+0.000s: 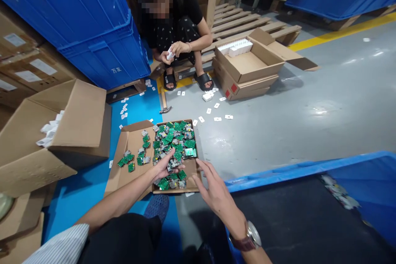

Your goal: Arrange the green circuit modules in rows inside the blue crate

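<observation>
A shallow cardboard box (192, 168) on the floor before me holds many small green circuit boards (176, 130) with grey parts on them. My left hand (163, 166) is over the box, its fingers closed round a few circuit boards (175, 162). My right hand (213, 183) hovers by the right side of the box, fingers apart and holding nothing. More boards (126, 159) lie loose on the opened flap (116, 177) at the left.
Opposite, a squatting person (182, 20) handles a small white piece. A hammer (163, 101) and white plates (217, 119) lie on the floor. Stacked cartons (247, 86), blue crates (102, 62), an open carton (83, 111) and a blue bin (278, 177) stand around.
</observation>
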Demonstrator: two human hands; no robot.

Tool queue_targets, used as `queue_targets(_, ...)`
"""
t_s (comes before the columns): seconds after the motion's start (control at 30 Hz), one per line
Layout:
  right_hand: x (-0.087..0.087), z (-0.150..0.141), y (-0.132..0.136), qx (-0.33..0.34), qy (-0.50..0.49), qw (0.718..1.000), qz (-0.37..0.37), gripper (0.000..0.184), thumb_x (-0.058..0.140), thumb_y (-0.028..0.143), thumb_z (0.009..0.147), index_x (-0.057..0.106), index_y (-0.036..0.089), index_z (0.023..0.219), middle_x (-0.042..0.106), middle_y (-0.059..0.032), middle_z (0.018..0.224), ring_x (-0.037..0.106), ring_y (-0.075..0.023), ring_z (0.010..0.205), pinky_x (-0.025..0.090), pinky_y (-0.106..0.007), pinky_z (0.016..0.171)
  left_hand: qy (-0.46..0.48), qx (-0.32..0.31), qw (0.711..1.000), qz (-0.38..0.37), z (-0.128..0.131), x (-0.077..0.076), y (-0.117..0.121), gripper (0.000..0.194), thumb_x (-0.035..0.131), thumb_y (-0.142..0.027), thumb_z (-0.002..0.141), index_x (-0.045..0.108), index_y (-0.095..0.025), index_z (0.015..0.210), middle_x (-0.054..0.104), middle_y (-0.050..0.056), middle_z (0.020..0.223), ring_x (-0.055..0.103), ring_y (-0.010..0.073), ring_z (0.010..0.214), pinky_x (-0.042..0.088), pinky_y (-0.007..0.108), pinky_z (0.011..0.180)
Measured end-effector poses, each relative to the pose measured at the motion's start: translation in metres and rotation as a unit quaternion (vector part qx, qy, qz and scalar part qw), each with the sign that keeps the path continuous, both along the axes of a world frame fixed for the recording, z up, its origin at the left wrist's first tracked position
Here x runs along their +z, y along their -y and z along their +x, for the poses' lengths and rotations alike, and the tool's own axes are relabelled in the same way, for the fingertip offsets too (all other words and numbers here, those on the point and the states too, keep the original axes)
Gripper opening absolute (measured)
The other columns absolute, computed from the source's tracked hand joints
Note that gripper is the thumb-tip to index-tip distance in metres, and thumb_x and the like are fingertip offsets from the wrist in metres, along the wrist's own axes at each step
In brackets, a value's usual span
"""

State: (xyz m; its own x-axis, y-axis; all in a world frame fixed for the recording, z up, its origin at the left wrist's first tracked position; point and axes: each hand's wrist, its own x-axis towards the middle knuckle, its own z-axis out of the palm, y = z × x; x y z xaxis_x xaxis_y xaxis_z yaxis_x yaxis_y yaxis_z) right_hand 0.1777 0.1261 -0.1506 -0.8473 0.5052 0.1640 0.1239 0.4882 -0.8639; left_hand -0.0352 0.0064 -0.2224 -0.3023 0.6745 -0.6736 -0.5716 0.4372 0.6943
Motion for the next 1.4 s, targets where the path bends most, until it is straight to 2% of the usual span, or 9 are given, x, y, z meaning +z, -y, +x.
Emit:
queue_targets(0.17, -0.007, -0.040, 0.002, 0.073, 0.043, 0.996, 0.008, 0.072, 0.062, 0.033, 0.094, 0.028, 0.030, 0.157, 0.048, -0.0147, 0.150, 0.047, -0.0326, 0.140, 0.048, -0.054, 0.110, 0.022, 0.018, 0.999, 0.020, 0.007, 0.015, -0.009, 0.045, 0.073, -0.058, 0.083, 0.070, -0.018, 0.105, 0.075, 0.007, 0.092, 0.069, 0.0180, 0.078, 0.050, 0.022, 0.057)
queue_targets(0.33, -0.014, -0.050, -0.008, 0.087, 0.050, 0.994, -0.045, 0.061, 0.056, 0.016, 0.090, 0.042, 0.029, 0.149, 0.055, -0.0119, 0.140, 0.061, -0.0265, 0.122, 0.054, -0.046, 0.101, 0.058, -0.002, 0.997, 0.056, 0.012, 0.033, -0.019, 0.037, 0.082, -0.042, 0.078, 0.072, -0.015, 0.101, 0.071, 0.005, 0.082, 0.061, 0.0125, 0.063, 0.041, 0.019, 0.048)
queue_targets(0.57, -0.016, -0.037, -0.020, -0.032, 0.024, 0.972, -0.232, 0.040, 0.063, 0.027, 0.083, 0.055, 0.022, 0.122, 0.069, -0.0029, 0.098, 0.067, -0.0179, 0.082, 0.059, -0.034, 0.074, 0.089, -0.005, 0.991, 0.104, 0.021, 0.052, -0.030, 0.051, 0.090, -0.040, 0.068, 0.069, -0.015, 0.106, 0.067, 0.003, 0.079, 0.058, 0.0095, 0.057, 0.036, 0.017, 0.044)
queue_targets(0.73, 0.007, -0.017, -0.026, -0.086, -0.038, 0.965, -0.244, 0.038, 0.072, 0.038, 0.082, 0.060, 0.024, 0.115, 0.069, -0.0064, 0.106, 0.068, -0.0202, 0.092, 0.060, -0.034, 0.078, 0.000, -0.059, 0.995, 0.078, 0.035, 0.079, -0.052, 0.061, 0.095, -0.036, 0.059, 0.069, -0.015, 0.110, 0.068, 0.000, 0.075, 0.051, 0.0054, 0.049, 0.034, 0.017, 0.043)
queue_targets(0.9, 0.028, 0.014, -0.038, -0.137, -0.121, 0.921, -0.343, 0.043, 0.079, 0.047, 0.079, 0.063, 0.024, 0.111, 0.069, -0.0088, 0.114, 0.068, -0.0219, 0.091, 0.063, -0.034, 0.067, -0.038, -0.087, 0.991, 0.091, 0.060, 0.110, -0.078, 0.063, 0.089, -0.049, 0.064, 0.071, -0.013, 0.112, 0.070, 0.003, 0.072, 0.062, 0.0133, 0.058, 0.036, 0.017, 0.041)
queue_targets(1.0, 0.030, 0.036, -0.040, -0.197, -0.122, 0.908, -0.349, 0.050, 0.086, 0.043, 0.071, 0.065, 0.025, 0.112, 0.069, -0.0077, 0.112, 0.068, -0.0215, 0.087, 0.062, -0.034, 0.065, -0.085, -0.140, 0.983, 0.086, 0.081, 0.122, -0.088, 0.059, 0.082, -0.053, 0.072, 0.073, -0.015, 0.116, 0.070, 0.003, 0.072, 0.057, 0.0116, 0.054, 0.039, 0.018, 0.042)
queue_targets(1.13, 0.015, 0.075, -0.043, -0.256, -0.137, 0.870, -0.398, 0.047, 0.084, 0.042, 0.073, 0.069, 0.022, 0.113, 0.070, -0.0047, 0.088, 0.063, -0.0169, 0.064, 0.057, -0.033, 0.058, -0.134, -0.226, 0.962, 0.081, 0.115, 0.125, -0.095, 0.059, 0.069, -0.056, 0.084, 0.069, -0.019, 0.130, 0.067, 0.001, 0.064, 0.045, 0.0090, 0.043, 0.036, 0.020, 0.041)
queue_targets(1.23, -0.009, 0.112, -0.055, -0.333, -0.181, 0.824, -0.421, 0.047, 0.084, 0.045, 0.071, 0.069, 0.022, 0.110, 0.070, -0.0047, 0.087, 0.061, -0.0164, 0.061, 0.053, -0.032, 0.053, -0.180, -0.265, 0.943, 0.084, 0.141, 0.119, -0.092, 0.060, 0.064, -0.054, 0.088, 0.062, -0.023, 0.139, 0.067, 0.000, 0.067, 0.045, 0.0093, 0.045, 0.035, 0.021, 0.043)
queue_targets(1.4, -0.066, 0.199, -0.097, -0.568, -0.082, 0.765, -0.293, 0.053, 0.087, 0.045, 0.056, 0.070, 0.017, 0.098, 0.067, -0.0005, 0.074, 0.057, -0.0144, 0.056, 0.049, -0.029, 0.051, -0.209, -0.332, 0.909, 0.139, 0.166, 0.107, -0.081, 0.058, 0.063, -0.047, 0.090, 0.058, -0.027, 0.143, 0.073, 0.005, 0.104, 0.064, 0.0143, 0.071, 0.052, 0.026, 0.069)
